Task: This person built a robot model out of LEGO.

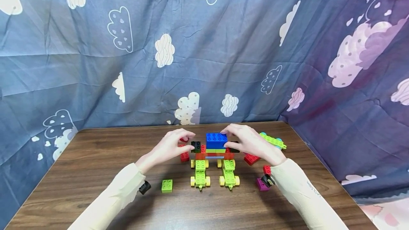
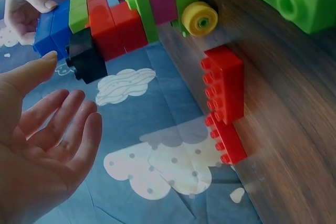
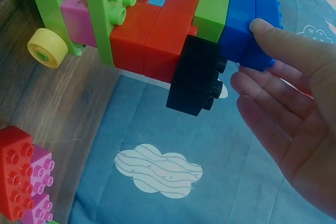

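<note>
In the middle of the table stands a toy-brick structure, its red bricks (image 3: 163, 40) raised on two lime wheeled bases (image 1: 200, 178). On top, lime bricks (image 3: 212, 6) carry stacked blue bricks (image 1: 216, 141). A black brick (image 3: 194, 74) sits on each side. My right hand (image 1: 246, 139) pinches the right end of the blue bricks, thumb (image 3: 262, 27) on the near face and fingers on the far side. Beside the left black brick (image 2: 86, 56) my left hand (image 2: 47, 140) is held with loosely bent fingers, nothing in its grasp. A pink brick (image 2: 161, 1) shows between lime parts lower down.
Red bricks (image 2: 226, 85) lie behind the structure on the left. Near the left forearm is a loose lime brick (image 1: 167, 186). To the right are a red brick (image 1: 251, 158), a purple brick (image 1: 262, 184) and a lime wheeled base (image 1: 271, 140). A cloud-patterned curtain (image 1: 204, 63) hangs behind.
</note>
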Motion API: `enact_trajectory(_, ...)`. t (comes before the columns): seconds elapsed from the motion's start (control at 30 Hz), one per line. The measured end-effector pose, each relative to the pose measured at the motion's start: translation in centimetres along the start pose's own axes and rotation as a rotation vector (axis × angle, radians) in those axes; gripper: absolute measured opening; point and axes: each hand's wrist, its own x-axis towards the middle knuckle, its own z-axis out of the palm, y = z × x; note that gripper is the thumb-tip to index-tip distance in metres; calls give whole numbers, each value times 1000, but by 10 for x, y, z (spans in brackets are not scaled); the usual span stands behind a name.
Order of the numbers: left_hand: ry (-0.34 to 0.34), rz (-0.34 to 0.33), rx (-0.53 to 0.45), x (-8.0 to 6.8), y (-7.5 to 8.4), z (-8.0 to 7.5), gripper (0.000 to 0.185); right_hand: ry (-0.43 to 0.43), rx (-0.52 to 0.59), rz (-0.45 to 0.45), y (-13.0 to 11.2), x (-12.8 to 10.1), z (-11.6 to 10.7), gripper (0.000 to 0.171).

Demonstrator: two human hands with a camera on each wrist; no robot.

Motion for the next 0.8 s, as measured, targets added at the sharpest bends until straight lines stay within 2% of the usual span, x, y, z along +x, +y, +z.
enact_trajectory(0.27, 38, -24, 37, -6, -11, -6, 38, 4, 2, -12, 0, 0, 0, 38)
enact_trajectory(0.47, 13, -66, 39, -11, -25, -6, 37, -5, 7, 1, 1, -1, 0, 37)
enact_trajectory(0.63, -21, -78, 61, -14, -38, -5, 38, -1, 1, -7, 2, -1, 0, 37)
enact_trajectory(0.8, -121, -67, 155, -15, -50, -1, 39, -6, -8, -7, 1, 0, 0, 37)
